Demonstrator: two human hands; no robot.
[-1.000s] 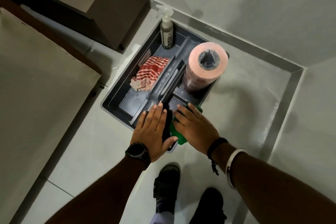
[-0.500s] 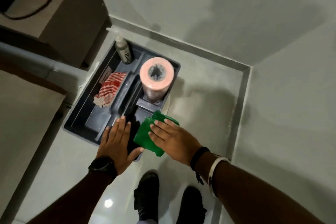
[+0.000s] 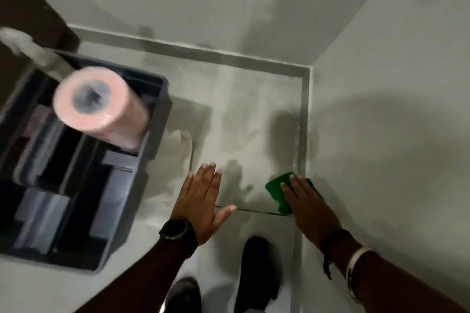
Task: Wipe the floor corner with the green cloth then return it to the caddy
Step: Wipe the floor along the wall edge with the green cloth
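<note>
Fingers [image 3: 288,185] of your right hand [image 3: 309,207] lie flat and nearly straight, spread only a little, pressing the green cloth [image 3: 278,192] onto the floor [image 3: 244,119]; nothing is gripped, the palm simply pins the folded cloth down. Your left hand [image 3: 201,198] is spread wide beside it, fingers extended and empty; whether it rests on the tile or hovers just above cannot be told from this view.

From the largest thing down: the floor runs up to a grey skirting strip [image 3: 304,122] along both walls, and the corner itself [image 3: 305,71] sits well ahead of the cloth, up the right-hand wall. The grey caddy [image 3: 155,114] stands to your left, well apart from the cloth, with a pink roll [image 3: 96,107] standing in it; the rest of its contents are too blurred to name. The cloth lies just beside the right skirting, near a tile joint.

To do this step well, you would likely keep the palm flat and the pressure even, push the cloth forward along the skirting into the corner, and tuck its edge into the seam where floor meets strip. Watch that the fold does not bunch under your fingertips. The wipe looks barely begun; the return to the caddy is still to come.
</note>
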